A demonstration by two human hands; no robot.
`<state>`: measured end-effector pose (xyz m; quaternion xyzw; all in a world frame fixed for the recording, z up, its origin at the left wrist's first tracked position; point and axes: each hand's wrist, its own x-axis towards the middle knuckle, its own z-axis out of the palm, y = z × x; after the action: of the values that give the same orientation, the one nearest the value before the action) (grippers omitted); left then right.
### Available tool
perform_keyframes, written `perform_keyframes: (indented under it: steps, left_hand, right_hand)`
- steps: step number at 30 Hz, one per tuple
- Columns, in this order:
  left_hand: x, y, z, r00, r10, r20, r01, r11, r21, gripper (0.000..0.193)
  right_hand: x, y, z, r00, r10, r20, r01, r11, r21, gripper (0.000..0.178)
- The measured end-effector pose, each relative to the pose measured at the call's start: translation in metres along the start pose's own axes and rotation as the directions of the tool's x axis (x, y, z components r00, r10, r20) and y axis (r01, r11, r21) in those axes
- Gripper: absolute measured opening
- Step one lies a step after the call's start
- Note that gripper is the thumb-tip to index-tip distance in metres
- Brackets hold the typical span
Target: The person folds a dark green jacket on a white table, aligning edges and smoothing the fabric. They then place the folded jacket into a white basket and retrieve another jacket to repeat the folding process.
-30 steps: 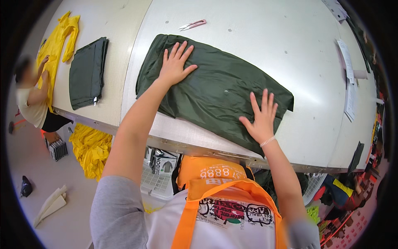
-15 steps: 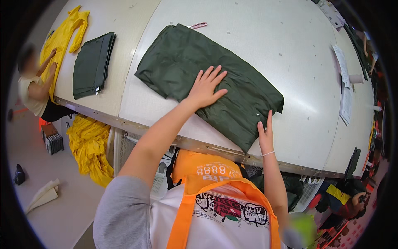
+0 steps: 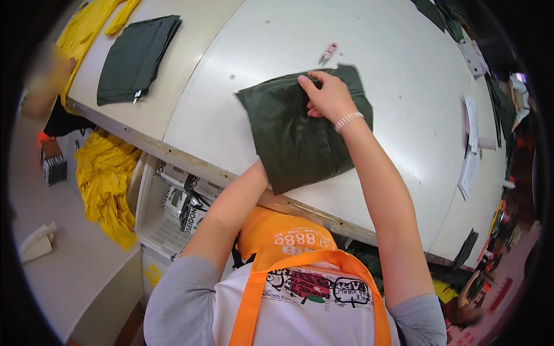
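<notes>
A dark green folded garment (image 3: 288, 132) of thin, slightly shiny cloth is on the pale table, smaller and more compact than a flat spread. My right hand (image 3: 329, 98) is over its upper part, fingers curled and closed on the cloth, the thumb at the far side. My left hand is hidden under the near left side of the garment; only the wrist (image 3: 261, 170) shows, so its fingers cannot be seen. Beyond the garment lies a pair of pink-handled thread snips (image 3: 328, 53).
A stack of folded dark green pieces (image 3: 136, 60) lies at the left, near yellow cloth (image 3: 86, 34) and a co-worker. Paper sheets (image 3: 470, 147) lie on the right. Below the table edge are a white basket (image 3: 151, 216) and a heap of yellow cloth (image 3: 107, 184).
The garment was longer and lay flat under both open hands; now it is folded shorter. My right hand has moved up and left onto it, and my left hand has gone beneath.
</notes>
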<state>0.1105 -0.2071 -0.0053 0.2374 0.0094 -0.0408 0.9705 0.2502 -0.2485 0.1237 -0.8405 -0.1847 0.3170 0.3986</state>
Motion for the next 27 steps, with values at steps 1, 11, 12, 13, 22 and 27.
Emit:
perform_keyframes:
  steps: [1,11,12,13,22,27]
  left_hand:
    - [0.002,-0.007,-0.006,1.0,-0.024,-0.012,0.024,0.999,-0.034,0.044]
    - [0.001,-0.024,-0.031,0.964,-0.22,-0.152,0.212,0.975,-0.064,0.037]
    - [-0.002,-0.023,-0.029,0.954,-0.249,-0.169,0.243,0.969,-0.051,0.036]
    - [0.0,-0.025,-0.029,0.941,-0.281,-0.189,0.279,0.96,-0.04,0.036]
    - [-0.063,0.027,0.003,0.605,-0.221,-0.765,0.428,0.9,0.078,0.044]
    - [-0.098,-0.026,0.017,0.722,0.448,-0.527,0.513,0.164,0.842,0.057]
  right_hand:
    - [0.021,0.021,0.009,0.996,0.084,0.019,-0.082,0.994,-0.066,0.053]
    - [-0.077,0.163,-0.046,0.968,0.171,-0.182,-0.141,0.975,0.169,0.061]
    - [-0.084,0.176,-0.037,0.961,0.128,-0.245,-0.101,0.988,0.12,0.063]
    - [-0.089,0.186,-0.028,0.948,0.083,-0.307,-0.065,0.996,0.069,0.065]
    - [-0.105,0.207,-0.022,0.897,0.122,-0.425,-0.172,0.982,-0.081,0.063]
    - [-0.121,0.203,-0.009,0.906,0.14,-0.399,-0.264,0.924,-0.276,0.069]
